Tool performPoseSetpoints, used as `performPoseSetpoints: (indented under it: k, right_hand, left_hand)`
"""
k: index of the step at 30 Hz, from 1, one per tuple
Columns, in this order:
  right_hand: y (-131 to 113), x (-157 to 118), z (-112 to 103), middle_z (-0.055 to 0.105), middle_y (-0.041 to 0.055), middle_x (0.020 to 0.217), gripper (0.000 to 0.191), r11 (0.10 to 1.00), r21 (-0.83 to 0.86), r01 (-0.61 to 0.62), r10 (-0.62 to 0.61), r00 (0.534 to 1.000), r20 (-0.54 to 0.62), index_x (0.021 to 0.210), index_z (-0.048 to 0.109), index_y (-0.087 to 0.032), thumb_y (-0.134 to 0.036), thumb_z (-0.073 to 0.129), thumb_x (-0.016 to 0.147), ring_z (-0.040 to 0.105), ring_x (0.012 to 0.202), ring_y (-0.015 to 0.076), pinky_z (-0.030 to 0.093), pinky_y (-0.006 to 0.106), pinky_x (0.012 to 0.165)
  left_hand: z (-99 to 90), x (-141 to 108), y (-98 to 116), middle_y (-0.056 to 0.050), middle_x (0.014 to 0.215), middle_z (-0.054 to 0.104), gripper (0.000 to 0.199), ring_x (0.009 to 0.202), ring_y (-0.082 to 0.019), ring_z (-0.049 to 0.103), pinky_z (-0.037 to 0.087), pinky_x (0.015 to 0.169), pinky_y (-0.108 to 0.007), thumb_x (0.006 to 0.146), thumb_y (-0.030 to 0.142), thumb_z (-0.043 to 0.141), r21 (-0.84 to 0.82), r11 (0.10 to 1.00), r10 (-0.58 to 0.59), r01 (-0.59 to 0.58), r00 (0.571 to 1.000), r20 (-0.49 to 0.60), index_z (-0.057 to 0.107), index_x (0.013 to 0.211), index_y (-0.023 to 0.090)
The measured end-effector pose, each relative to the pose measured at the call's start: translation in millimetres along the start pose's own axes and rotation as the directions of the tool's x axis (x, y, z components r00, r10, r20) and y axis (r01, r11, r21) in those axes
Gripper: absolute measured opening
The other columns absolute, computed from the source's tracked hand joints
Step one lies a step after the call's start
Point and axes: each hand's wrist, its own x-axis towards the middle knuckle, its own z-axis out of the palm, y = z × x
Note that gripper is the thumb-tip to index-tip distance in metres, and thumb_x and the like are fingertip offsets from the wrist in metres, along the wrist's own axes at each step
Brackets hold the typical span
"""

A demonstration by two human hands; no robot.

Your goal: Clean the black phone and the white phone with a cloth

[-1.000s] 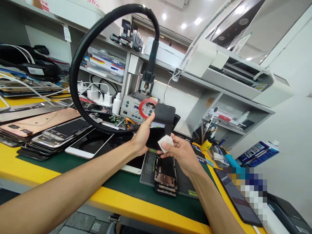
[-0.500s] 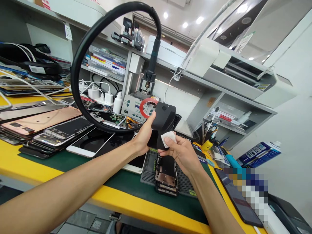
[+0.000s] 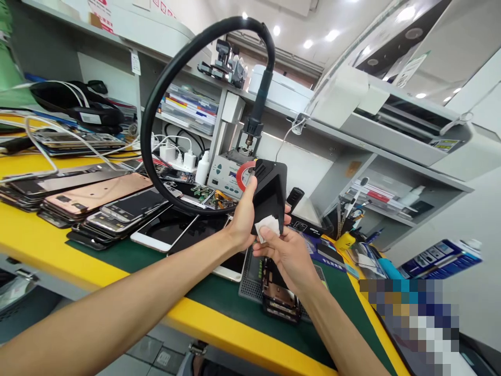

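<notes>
My left hand (image 3: 243,222) grips a dark, glossy phone screen (image 3: 272,190) by its left edge, thumb along the side, and holds it up tilted above the bench. Pinched under the thumb of my right hand (image 3: 291,256) is a folded white tissue (image 3: 266,227), pressed to the lower part of the glass. Some fingers of that hand pass behind the screen's lower right. Just below both hands, a stack of phone screens (image 3: 281,295) lies on a grey perforated mat (image 3: 247,284).
A thick black hose (image 3: 151,120) loops up beside my left arm from the bench. White phones (image 3: 162,230) and stacked phone parts (image 3: 99,193) cover the left side. Behind the screen are a red tape roll (image 3: 243,173) and a grey machine (image 3: 223,175). A blue can (image 3: 442,258) stands right.
The view has swung left, so the bench sits farther right in the picture. The screen has tilted, and the tissue has slid a little lower on the glass.
</notes>
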Motion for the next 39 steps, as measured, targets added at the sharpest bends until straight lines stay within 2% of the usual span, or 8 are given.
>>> performPoseSetpoints:
  k: [4, 8, 12, 20, 24, 29, 33, 39]
  right_hand:
    - [8.3, 0.5, 11.9, 0.069, 0.0032, 0.068, 0.035, 0.994, -0.065, 0.087, -0.092, 0.992, -0.086, 0.09, 0.069, -0.012, -0.035, 0.086, 0.07, 0.064, 0.057, 0.0159, 0.059, 0.03, 0.059]
    - [6.1, -0.5, 14.2, 0.068, 0.0029, 0.066, 0.032, 0.991, -0.051, 0.127, -0.133, 0.982, -0.135, 0.086, 0.068, -0.013, -0.035, 0.085, 0.071, 0.064, 0.056, 0.0165, 0.059, 0.031, 0.058]
    - [-1.8, -3.6, 7.8, 0.071, 0.007, 0.075, 0.032, 0.995, 0.007, 0.102, -0.101, 0.992, -0.073, 0.086, 0.068, -0.013, -0.039, 0.082, 0.076, 0.07, 0.065, 0.0195, 0.061, 0.032, 0.064]
    - [-14.4, -9.0, -5.7, 0.073, 0.016, 0.093, 0.041, 0.999, 0.037, 0.028, -0.031, 0.996, 0.084, 0.09, 0.069, -0.01, -0.051, 0.07, 0.086, 0.073, 0.082, 0.0256, 0.06, 0.037, 0.074]
    - [-11.2, -7.0, -5.3, 0.073, 0.0127, 0.09, 0.039, 1.0, -0.008, -0.002, 0.002, 1.0, 0.011, 0.09, 0.071, -0.011, -0.049, 0.075, 0.083, 0.071, 0.075, 0.0217, 0.06, 0.033, 0.069]
    - [4.0, -2.0, 8.3, 0.067, 0.0046, 0.067, 0.041, 0.997, -0.077, -0.031, 0.023, 0.993, -0.113, 0.089, 0.07, -0.011, -0.045, 0.084, 0.071, 0.067, 0.062, 0.0183, 0.059, 0.029, 0.057]
    - [10.6, -1.5, 16.6, 0.067, 0.0039, 0.068, 0.042, 0.986, -0.166, 0.027, -0.054, 0.986, -0.158, 0.093, 0.069, -0.012, -0.047, 0.083, 0.072, 0.065, 0.058, 0.0175, 0.058, 0.027, 0.05]
    - [3.4, -2.6, 8.7, 0.066, 0.0031, 0.075, 0.04, 0.986, -0.1, 0.136, -0.158, 0.951, -0.267, 0.091, 0.068, -0.013, -0.046, 0.083, 0.072, 0.068, 0.065, 0.0182, 0.06, 0.028, 0.051]
  left_hand:
    - [6.5, -4.3, 0.9, -0.016, 0.072, 0.072, 0.084, 0.052, -0.021, 0.064, 0.051, 0.045, -0.029, 0.089, 0.077, 0.025, -0.024, 0.997, -0.069, 0.068, 0.997, -0.047, 0.072, 0.086, 0.008]
    - [4.7, -3.2, 2.3, -0.017, 0.073, 0.072, 0.086, 0.058, -0.024, 0.067, 0.05, 0.043, -0.029, 0.087, 0.08, 0.025, -0.085, 0.988, -0.125, 0.126, 0.992, 0.017, 0.072, 0.089, 0.008]
    - [0.7, -0.4, 3.8, -0.018, 0.075, 0.072, 0.077, 0.067, -0.028, 0.07, 0.053, 0.047, -0.031, 0.09, 0.073, 0.031, -0.12, 0.992, -0.027, 0.033, 0.998, 0.051, 0.071, 0.095, 0.008]
    - [-0.9, 0.0, 6.1, -0.016, 0.087, 0.073, 0.071, 0.07, -0.026, 0.07, 0.058, 0.059, -0.035, 0.092, 0.069, 0.032, -0.147, 0.988, 0.051, -0.041, 0.997, 0.062, 0.07, 0.095, 0.01]
    - [-1.1, -0.4, 4.4, -0.013, 0.08, 0.072, 0.07, 0.064, -0.023, 0.068, 0.058, 0.061, -0.035, 0.093, 0.068, 0.031, -0.166, 0.984, 0.074, -0.061, 0.995, 0.072, 0.071, 0.092, 0.011]
    - [0.6, -1.5, 0.9, -0.014, 0.078, 0.072, 0.073, 0.062, -0.023, 0.067, 0.058, 0.061, -0.036, 0.09, 0.073, 0.031, -0.152, 0.988, 0.019, -0.01, 0.998, 0.056, 0.07, 0.091, 0.011]
    - [1.7, -2.1, -0.7, -0.014, 0.081, 0.073, 0.072, 0.066, -0.025, 0.069, 0.058, 0.063, -0.036, 0.09, 0.073, 0.034, -0.134, 0.991, 0.035, -0.029, 0.998, 0.046, 0.071, 0.097, 0.011]
    - [0.7, -0.6, 0.7, -0.013, 0.085, 0.074, 0.065, 0.078, -0.029, 0.072, 0.058, 0.066, -0.037, 0.092, 0.067, 0.037, -0.167, 0.981, 0.114, -0.101, 0.991, 0.071, 0.069, 0.108, 0.012]
